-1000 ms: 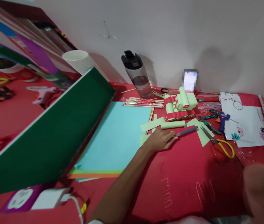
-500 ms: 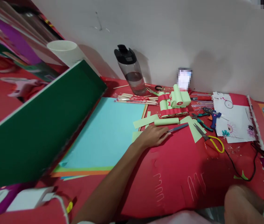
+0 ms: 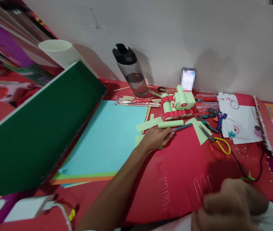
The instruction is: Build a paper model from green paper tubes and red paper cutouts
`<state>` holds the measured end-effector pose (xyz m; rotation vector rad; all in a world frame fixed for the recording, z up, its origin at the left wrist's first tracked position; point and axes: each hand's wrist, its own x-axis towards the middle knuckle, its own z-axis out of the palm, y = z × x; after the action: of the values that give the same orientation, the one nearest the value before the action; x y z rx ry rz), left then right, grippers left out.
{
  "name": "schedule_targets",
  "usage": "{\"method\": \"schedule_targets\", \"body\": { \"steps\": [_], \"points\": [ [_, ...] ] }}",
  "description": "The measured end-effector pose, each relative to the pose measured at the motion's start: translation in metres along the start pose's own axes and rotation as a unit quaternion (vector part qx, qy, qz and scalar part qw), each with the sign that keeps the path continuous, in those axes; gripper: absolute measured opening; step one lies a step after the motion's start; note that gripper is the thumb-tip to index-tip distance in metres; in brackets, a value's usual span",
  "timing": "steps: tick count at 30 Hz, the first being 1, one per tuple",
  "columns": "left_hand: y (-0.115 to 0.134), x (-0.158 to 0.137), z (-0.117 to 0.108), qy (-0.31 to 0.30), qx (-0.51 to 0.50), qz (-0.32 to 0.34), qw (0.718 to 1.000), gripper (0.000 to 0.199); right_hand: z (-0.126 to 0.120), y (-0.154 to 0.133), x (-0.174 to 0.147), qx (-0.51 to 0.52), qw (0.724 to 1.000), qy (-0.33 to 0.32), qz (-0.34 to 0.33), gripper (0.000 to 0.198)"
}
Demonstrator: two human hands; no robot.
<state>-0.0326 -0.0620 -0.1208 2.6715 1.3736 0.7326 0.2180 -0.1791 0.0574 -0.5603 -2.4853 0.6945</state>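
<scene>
My left hand (image 3: 157, 138) rests on the red paper (image 3: 184, 154), with its fingers closed on the near end of a slim grey-blue stick-like tool (image 3: 183, 127). A rolled light-green paper tube (image 3: 170, 124) lies just beyond the fingers, beside cut green strips (image 3: 148, 124). Behind them stands a green paper model (image 3: 184, 100) with red bands and stars. Low at the right, my right hand (image 3: 233, 203) is raised near the table edge and smeared by motion. Its fingers look bent, but whether anything is in them cannot be seen. White lines are drawn on the red paper.
Yellow-handled scissors (image 3: 215, 139), green-handled pliers (image 3: 208, 124) and a blue glue gun (image 3: 220, 119) lie to the right. A water bottle (image 3: 133, 72) and thin sticks (image 3: 136, 102) are at the back. A green board (image 3: 42, 125) slants across the left, beside blue paper sheets (image 3: 110, 138).
My right hand has risen and moved left over the table's near edge. My left hand stays on the red paper with the grey-blue tool. The view has shifted slightly.
</scene>
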Motion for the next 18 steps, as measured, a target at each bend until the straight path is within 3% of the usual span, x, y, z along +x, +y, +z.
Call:
{"method": "schedule_targets", "body": {
  "steps": [4,7,10,14,18],
  "points": [
    [0.000,-0.001,-0.001,0.000,0.014,0.007,1.000,0.034,-0.015,0.028,0.019,-0.181,0.979,-0.084,-0.037,0.021],
    [0.004,0.001,-0.005,-0.032,0.011,0.039,0.999,0.035,-0.026,0.066,0.030,-0.283,0.929,-0.216,0.098,0.017],
    [0.010,0.005,-0.009,-0.065,0.009,0.034,0.997,0.035,-0.030,0.102,0.031,-0.306,0.888,-0.268,0.216,0.015],
    [0.017,0.009,-0.015,-0.139,0.020,-0.010,0.990,0.034,-0.017,0.136,0.026,-0.283,0.869,-0.296,0.279,0.023],
    [0.020,0.011,-0.018,-0.189,0.013,-0.051,0.981,0.036,-0.002,0.153,0.026,-0.271,0.874,-0.278,0.291,0.040]
  ]
}}
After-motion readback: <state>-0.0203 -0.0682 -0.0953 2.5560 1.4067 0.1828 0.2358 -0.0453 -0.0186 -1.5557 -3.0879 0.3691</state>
